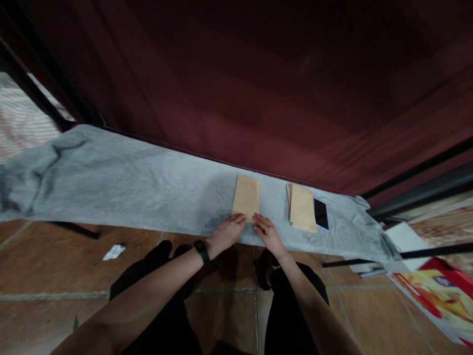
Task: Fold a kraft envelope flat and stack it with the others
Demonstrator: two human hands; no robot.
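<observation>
A brown paper envelope point(246, 196) lies flat on a grey cloth-covered surface point(129, 187) in front of me. My left hand point(226, 232) rests at its near edge with fingers pressed down on the lower left corner; a black band sits on that wrist. My right hand point(268, 232) presses its fingers flat on the near right corner of the same envelope. Neither hand lifts it. To the right lies a small stack of similar brown envelopes point(302, 208), with a dark phone point(320, 214) lying next to it.
A dark red curtain point(258, 84) hangs behind the surface. Black metal bars point(421, 170) run at the right and far left. Colourful printed sheets point(439, 296) and white paper lie on the tiled floor at right; a crumpled white scrap point(114, 252) lies at left.
</observation>
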